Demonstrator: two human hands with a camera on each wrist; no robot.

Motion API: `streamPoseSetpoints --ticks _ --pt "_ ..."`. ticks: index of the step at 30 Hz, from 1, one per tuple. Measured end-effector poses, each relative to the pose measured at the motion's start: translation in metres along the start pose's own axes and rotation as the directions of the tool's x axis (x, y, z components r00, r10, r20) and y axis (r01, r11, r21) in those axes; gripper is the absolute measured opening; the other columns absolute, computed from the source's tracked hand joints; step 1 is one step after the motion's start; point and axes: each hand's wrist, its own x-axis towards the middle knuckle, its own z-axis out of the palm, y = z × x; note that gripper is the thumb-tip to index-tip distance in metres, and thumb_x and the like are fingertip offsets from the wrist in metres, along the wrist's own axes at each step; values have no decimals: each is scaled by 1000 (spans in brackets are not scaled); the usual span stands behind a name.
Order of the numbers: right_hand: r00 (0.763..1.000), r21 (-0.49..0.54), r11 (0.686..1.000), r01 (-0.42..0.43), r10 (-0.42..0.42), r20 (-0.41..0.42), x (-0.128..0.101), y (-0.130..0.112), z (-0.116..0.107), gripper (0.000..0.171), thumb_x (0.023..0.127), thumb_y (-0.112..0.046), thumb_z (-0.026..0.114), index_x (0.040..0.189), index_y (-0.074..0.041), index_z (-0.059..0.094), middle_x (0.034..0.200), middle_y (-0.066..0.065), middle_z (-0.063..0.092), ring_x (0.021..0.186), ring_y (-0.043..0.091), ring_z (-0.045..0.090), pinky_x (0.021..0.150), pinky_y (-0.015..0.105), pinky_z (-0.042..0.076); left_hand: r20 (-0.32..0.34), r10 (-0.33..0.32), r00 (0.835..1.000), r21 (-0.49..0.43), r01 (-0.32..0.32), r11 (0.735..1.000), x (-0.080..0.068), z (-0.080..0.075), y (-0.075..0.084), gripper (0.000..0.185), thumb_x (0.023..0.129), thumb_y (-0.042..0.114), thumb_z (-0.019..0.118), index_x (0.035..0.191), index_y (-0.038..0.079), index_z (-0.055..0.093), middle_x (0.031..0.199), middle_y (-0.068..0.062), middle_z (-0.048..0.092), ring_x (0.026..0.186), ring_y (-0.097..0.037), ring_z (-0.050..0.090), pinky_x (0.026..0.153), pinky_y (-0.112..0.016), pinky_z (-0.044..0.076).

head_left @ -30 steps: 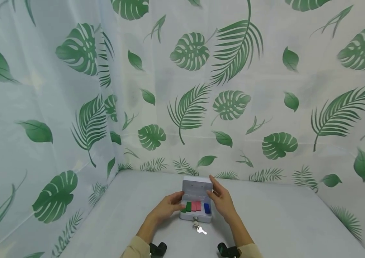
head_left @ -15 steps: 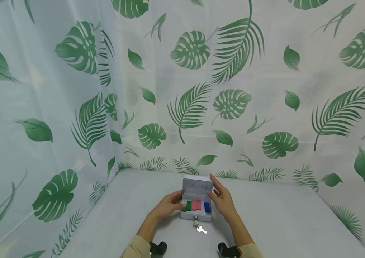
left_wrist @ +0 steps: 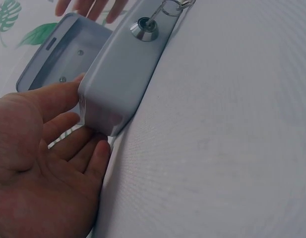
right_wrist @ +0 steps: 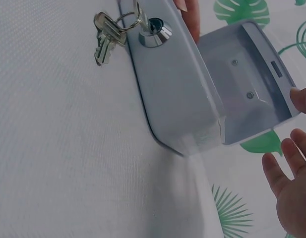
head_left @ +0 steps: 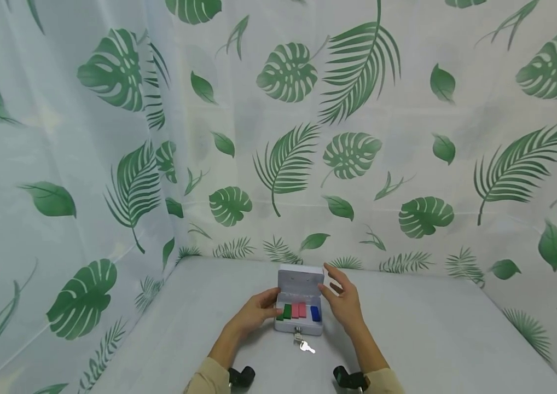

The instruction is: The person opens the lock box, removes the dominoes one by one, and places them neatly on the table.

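A small pale cash box [head_left: 285, 327] stands on the table with its lid [head_left: 300, 283] raised. Inside lie green blocks [head_left: 287, 311], pink blocks [head_left: 295, 311] and a blue block [head_left: 315, 313]. A key sits in the front lock [left_wrist: 144, 29], and more keys [right_wrist: 109, 37] hang from its ring. My left hand [head_left: 253, 314] holds the box's left side, thumb over the rim and fingers against the wall. Beside the lid's right edge is my right hand [head_left: 346, 307], fingers spread and relaxed; its thumb is at the lid's edge, contact uncertain.
A white table [head_left: 416, 323] extends on both sides of the box. Behind it and at the left hangs a white curtain [head_left: 382, 120] printed with green leaves. Dark wrist cameras [head_left: 242, 377] are strapped near both sleeves.
My right hand has shifted slightly right, its fingers loosening from the lid's edge. The left hand stays at the box and the lid remains raised. The head view has tilted a little.
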Motion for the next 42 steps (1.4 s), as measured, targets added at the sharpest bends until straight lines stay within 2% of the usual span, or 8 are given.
streamPoseSetpoints --ticks 5,9,13,18,21,32,38,42 --pt "999 -8 1000 21 -21 -39 0 -3 -2 58 94 -9 76 149 -16 58 150 13 59 130 37 58 107 58 53 0 6 1000 1 -6 1000 0 0 0 63 99 9 69 156 2 44 161 -19 45 151 -40 40 125 -55 32" --pt "997 -1 1000 16 -17 -81 0 -6 -4 53 94 -11 78 143 -21 64 139 10 67 117 32 62 96 33 59 6 3 1000 3 -3 1000 1 0 0 63 99 9 69 156 3 44 161 -19 46 151 -40 41 125 -55 32" --pt "991 -16 997 78 -79 -109 0 -7 -3 44 93 -10 78 135 -15 70 125 12 73 101 31 64 80 16 52 6 12 1000 -3 -12 1000 2 -1 0 62 99 8 68 156 1 44 161 -20 45 151 -41 41 125 -55 32" --pt "974 -129 970 204 -214 -72 -1 -11 -3 35 90 -7 81 124 -12 76 116 9 75 85 16 63 71 21 56 12 24 1000 -12 -23 1000 2 -2 -2 63 99 10 69 156 1 44 161 -21 44 152 -41 39 125 -56 31" --pt "967 -167 956 241 -252 -47 -1 -15 -3 35 89 -5 82 122 -12 77 114 9 75 82 10 59 69 25 57 18 37 999 -16 -36 999 2 -3 -4 63 99 10 68 156 0 43 162 -21 44 152 -42 38 125 -56 31" --pt "972 -184 956 230 -235 -3 -1 -16 -5 36 87 -3 82 122 -9 77 106 14 76 76 8 55 67 21 53 35 50 998 -35 -49 998 4 -3 -3 63 99 7 67 156 -3 41 162 -23 42 152 -42 38 125 -55 31" --pt "972 -191 953 235 -234 31 -3 -15 -6 36 88 -3 82 123 -7 76 102 9 76 74 8 53 63 21 52 34 50 998 -40 -48 998 3 -2 -3 64 98 7 69 156 -3 42 162 -23 43 152 -42 38 126 -54 31" --pt "982 -208 960 189 -184 45 -5 -13 -7 34 89 -5 81 122 -7 77 98 6 75 72 10 52 59 20 48 28 40 999 -34 -39 999 3 -1 -3 64 98 7 68 156 -2 42 161 -23 43 152 -43 38 125 -55 31"
